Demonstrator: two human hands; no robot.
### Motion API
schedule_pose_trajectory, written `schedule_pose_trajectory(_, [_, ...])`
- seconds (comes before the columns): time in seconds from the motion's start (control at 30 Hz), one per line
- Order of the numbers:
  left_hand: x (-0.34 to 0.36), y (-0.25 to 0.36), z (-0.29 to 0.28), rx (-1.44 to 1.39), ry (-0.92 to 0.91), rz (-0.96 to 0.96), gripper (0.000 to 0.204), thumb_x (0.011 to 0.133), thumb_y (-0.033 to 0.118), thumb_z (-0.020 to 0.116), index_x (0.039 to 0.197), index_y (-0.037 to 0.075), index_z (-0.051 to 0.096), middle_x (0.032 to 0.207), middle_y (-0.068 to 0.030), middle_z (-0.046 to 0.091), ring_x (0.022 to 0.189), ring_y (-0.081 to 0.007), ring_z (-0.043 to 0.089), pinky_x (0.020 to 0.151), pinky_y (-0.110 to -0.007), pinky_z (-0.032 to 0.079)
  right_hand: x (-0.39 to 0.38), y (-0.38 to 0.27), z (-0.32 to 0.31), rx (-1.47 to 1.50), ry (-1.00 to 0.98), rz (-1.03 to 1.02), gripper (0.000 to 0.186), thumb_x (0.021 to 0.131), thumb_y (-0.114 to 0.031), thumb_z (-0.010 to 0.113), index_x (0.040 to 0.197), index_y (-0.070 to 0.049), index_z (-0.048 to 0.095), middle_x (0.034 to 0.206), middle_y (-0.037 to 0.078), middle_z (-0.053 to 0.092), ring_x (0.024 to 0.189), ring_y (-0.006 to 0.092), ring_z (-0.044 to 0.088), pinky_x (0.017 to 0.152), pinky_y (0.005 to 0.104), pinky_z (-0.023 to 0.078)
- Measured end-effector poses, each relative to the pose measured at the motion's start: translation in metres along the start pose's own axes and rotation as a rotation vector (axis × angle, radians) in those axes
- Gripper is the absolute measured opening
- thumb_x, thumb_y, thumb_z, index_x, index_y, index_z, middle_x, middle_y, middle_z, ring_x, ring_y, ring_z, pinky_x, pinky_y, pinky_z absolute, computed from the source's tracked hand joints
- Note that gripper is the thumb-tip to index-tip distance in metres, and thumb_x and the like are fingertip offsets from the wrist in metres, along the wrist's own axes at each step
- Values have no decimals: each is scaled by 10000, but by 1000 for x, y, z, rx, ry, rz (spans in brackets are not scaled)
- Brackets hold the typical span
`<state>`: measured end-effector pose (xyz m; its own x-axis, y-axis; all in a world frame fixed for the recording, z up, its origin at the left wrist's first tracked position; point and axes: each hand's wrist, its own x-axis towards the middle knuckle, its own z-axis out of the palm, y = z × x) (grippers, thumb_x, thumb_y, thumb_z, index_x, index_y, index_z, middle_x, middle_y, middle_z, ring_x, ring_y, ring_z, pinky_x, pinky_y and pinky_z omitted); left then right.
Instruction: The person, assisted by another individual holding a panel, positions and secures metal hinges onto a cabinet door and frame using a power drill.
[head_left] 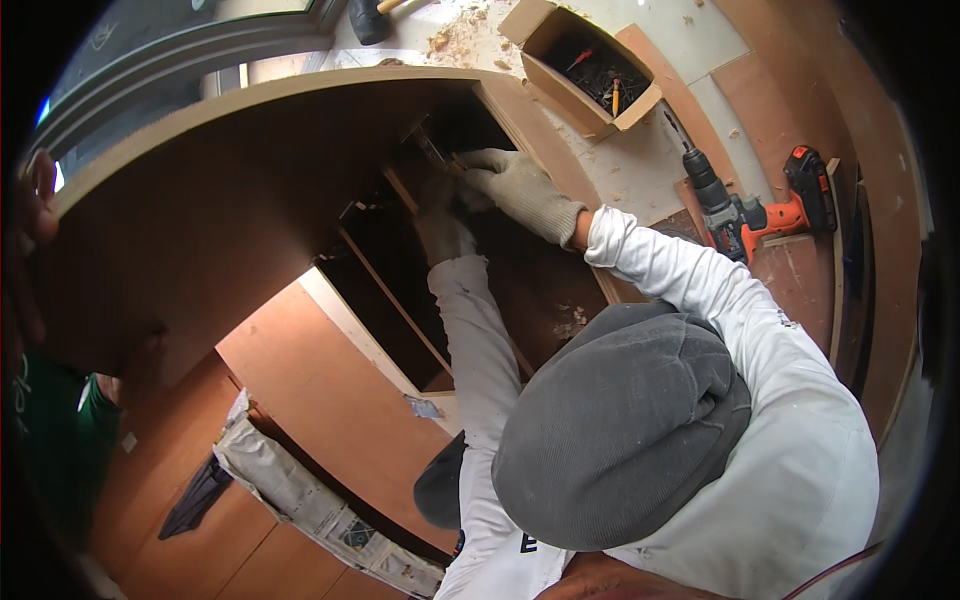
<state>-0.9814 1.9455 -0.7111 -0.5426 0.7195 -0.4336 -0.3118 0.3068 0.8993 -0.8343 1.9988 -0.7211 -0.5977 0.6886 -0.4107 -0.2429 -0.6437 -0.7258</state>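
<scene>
At 9 o'clock on the rim, the left hand (32, 205) lies against the edge of the curved board (230, 170); whether its fingers clasp it cannot be told. The right hand is out of view. Judged step: steadying the board while a co-worker's gloved hands (520, 185) work in the cabinet under it, towards 12 o'clock. Any next move calls for a firm, level hold. The board's long axis runs from 9 toward 1 o'clock, its edge bowed. A drill (750, 215) lies at 2 o'clock.
</scene>
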Motion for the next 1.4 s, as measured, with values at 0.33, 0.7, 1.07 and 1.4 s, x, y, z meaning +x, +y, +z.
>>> schedule_pose_trajectory(0.33, [12, -6, 0, -112, 9, -57, 163, 954, 68, 612, 1083, -6, 679, 1031, -102, 702, 916, -220, 683, 868, -354, 538, 4, 7, -4, -143, 61, -89, 398, 1010, -177, 591, 1364, 2, 614, 1175, 172, 720, 1096, 221, 690, 961, 336, 529])
schedule_pose_trajectory(0.7, [33, 0, -20, 527, -55, 169, 273, 989, 121, 604, 1251, 103, 675, 1192, -141, 692, 988, -288, 714, 852, -362, 583, 19, 9, 12, -175, 199, -182, 374, 1025, -161, 574, 1366, -14, 619, 1256, 222, 681, 1141, 284, 673, 1008, 367, 505])
schedule_pose_trajectory(1.07, [29, 1, 4, -64, -81, -10, 382, 967, 65, 622, 1335, -27, 582, 1164, -95, 672, 1021, -193, 670, 882, -314, 556, 23, 8, 9, -250, 205, -168, 361, 1026, -192, 591, 1354, -48, 634, 1208, 190, 673, 1034, 288, 674, 938, 370, 528])
schedule_pose_trajectory(1.4, [30, 6, 0, 77, -42, -60, 386, 979, 32, 580, 1363, 0, 581, 1148, -75, 669, 969, -153, 657, 810, -262, 544, 34, 20, 8, -289, 164, -240, 366, 1044, -183, 587, 1376, -32, 621, 1203, 154, 677, 907, 202, 690, 852, 328, 552])
